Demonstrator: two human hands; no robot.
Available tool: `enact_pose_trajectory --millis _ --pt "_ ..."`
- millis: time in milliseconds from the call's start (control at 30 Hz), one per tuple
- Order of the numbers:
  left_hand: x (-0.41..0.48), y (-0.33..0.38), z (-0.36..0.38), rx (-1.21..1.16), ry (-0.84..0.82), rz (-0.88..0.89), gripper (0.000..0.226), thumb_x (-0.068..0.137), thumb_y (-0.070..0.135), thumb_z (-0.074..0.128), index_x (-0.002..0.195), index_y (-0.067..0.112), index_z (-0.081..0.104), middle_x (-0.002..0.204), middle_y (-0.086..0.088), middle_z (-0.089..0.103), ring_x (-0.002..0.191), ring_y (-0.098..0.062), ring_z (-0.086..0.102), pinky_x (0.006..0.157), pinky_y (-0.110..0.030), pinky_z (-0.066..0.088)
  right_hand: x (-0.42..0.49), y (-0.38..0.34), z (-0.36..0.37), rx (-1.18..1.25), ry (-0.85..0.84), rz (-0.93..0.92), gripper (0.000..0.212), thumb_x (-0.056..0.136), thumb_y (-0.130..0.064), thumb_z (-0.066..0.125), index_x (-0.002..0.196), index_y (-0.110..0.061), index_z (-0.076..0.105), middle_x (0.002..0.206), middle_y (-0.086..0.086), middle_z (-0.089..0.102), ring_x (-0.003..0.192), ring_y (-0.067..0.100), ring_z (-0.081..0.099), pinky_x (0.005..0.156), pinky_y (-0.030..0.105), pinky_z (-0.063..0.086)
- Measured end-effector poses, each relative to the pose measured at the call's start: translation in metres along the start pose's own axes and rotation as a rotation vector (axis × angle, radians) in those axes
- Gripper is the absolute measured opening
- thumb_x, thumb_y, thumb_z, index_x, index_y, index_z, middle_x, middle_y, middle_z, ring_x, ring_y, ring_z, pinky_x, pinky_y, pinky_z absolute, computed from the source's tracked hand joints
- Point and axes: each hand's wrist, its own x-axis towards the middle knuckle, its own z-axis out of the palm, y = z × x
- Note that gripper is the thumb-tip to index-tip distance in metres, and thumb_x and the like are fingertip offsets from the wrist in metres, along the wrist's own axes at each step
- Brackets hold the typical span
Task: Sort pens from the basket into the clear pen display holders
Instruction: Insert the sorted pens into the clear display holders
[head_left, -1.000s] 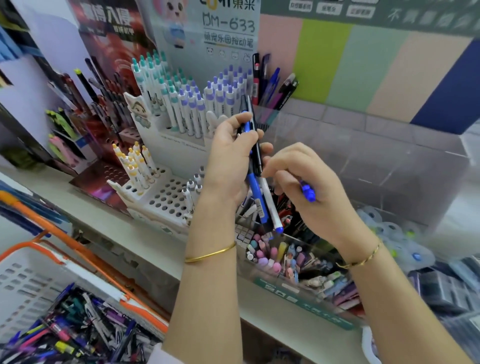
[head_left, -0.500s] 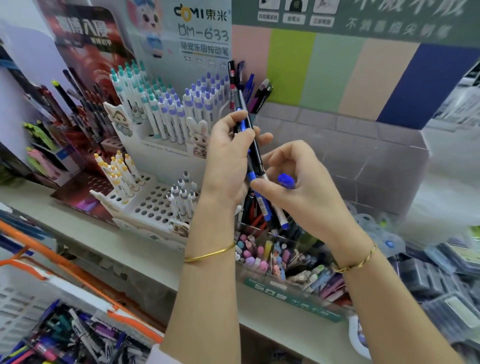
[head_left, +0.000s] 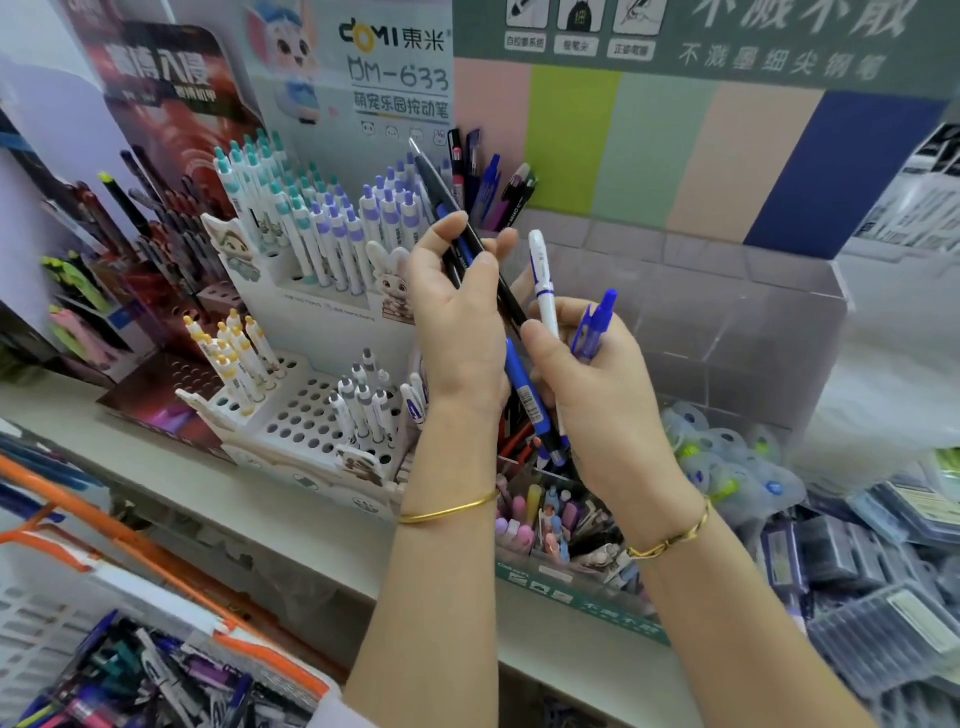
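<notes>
My left hand (head_left: 460, 317) grips a small bundle of pens, a black pen (head_left: 470, 244) and a blue pen (head_left: 524, 389) crossing the palm. My right hand (head_left: 592, 379) holds a white pen (head_left: 543, 280) upright between thumb and forefinger, with a blue pen (head_left: 595, 325) tucked against its fingers. Both hands hover over the clear pen display holder (head_left: 701, 322) on the shelf. Its front compartments hold several pastel and dark pens (head_left: 545, 514). The white and orange basket (head_left: 171, 603) full of mixed pens sits at the lower left.
A white tiered stand (head_left: 306, 415) with teal, purple, yellow and grey click pens stands left of my hands. A dark red pen display (head_left: 156, 218) is further left. Packaged items (head_left: 857, 561) pile up at the right on the shelf (head_left: 291, 514).
My right hand has drawn the white pen out of the bundle and turned it upright. The blue pen in that hand now points up. The view has shifted slightly left.
</notes>
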Motion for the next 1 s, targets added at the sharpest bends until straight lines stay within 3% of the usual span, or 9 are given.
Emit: enact_pose_trajectory --millis 167,300,433,567,700,833,1000 --pt "-0.001 -0.001 0.002 0.019 -0.036 -0.029 0.027 0.098 -0.008 0.036 0.106 0.015 0.048 0.099 -0.008 0.049 0.087 -0.018 0.070 0.086 -0.044 0.056 0.005 -0.008 -0.008 0.265 -0.027 0.157 0.006 0.095 -0.004 0.051 0.099 -0.002 0.053 0.058 -0.001 0.045 0.040 0.006 0.037 0.041 0.019 0.036" --pt "-0.002 0.002 0.002 0.034 -0.075 -0.041 0.024 0.099 -0.006 0.035 0.112 0.011 0.046 0.105 -0.013 0.045 0.083 -0.018 0.069 0.071 -0.033 0.059 0.013 -0.014 -0.020 0.409 -0.008 0.218 0.019 0.091 0.005 0.045 0.080 -0.009 0.041 0.053 0.001 0.038 0.038 0.010 0.030 0.037 0.020 0.028" --pt "-0.003 0.008 -0.001 0.153 -0.101 -0.048 0.025 0.099 -0.005 0.036 0.111 0.014 0.048 0.101 -0.010 0.048 0.068 -0.007 0.064 0.057 -0.023 0.054 0.025 -0.018 -0.026 0.456 -0.017 0.293 0.031 0.087 0.011 0.039 0.074 -0.015 0.029 0.052 0.003 0.035 0.034 0.014 0.036 0.034 0.017 0.028" --pt "-0.005 0.016 -0.008 0.246 -0.204 -0.077 0.026 0.099 -0.004 0.037 0.110 0.016 0.049 0.095 -0.006 0.051 0.063 -0.005 0.052 0.044 -0.016 0.037 0.040 -0.024 -0.026 0.397 -0.107 0.306 0.030 0.093 0.004 0.045 0.076 -0.016 0.032 0.061 0.003 0.034 0.034 0.006 0.026 0.034 0.012 0.022" --pt "-0.008 0.023 -0.015 0.293 -0.326 -0.119 0.024 0.100 -0.002 0.037 0.109 0.016 0.052 0.088 -0.002 0.054 0.062 -0.004 0.049 0.042 -0.015 0.034 0.058 -0.032 -0.015 0.356 -0.167 0.279 0.018 0.097 -0.017 0.053 0.084 -0.014 0.041 0.061 0.000 0.035 0.035 0.003 0.024 0.033 0.014 0.020" --pt "-0.012 0.027 -0.017 0.283 -0.382 -0.168 0.023 0.101 -0.002 0.036 0.110 0.013 0.052 0.083 0.003 0.058 0.063 -0.006 0.051 0.041 -0.015 0.034 0.074 -0.037 -0.005 0.234 -0.162 0.222 0.025 0.097 -0.017 0.054 0.074 -0.012 0.046 0.059 0.003 0.037 0.032 0.004 0.025 0.033 0.014 0.020" --pt "-0.012 0.031 -0.021 0.289 -0.340 -0.157 0.022 0.102 0.001 0.037 0.110 0.016 0.051 0.097 -0.007 0.056 0.077 -0.013 0.067 0.043 -0.020 0.049 0.075 -0.042 -0.003 0.217 -0.029 0.150 0.030 0.096 -0.008 0.049 0.068 -0.013 0.040 0.058 0.003 0.036 0.032 0.005 0.024 0.034 0.015 0.020"
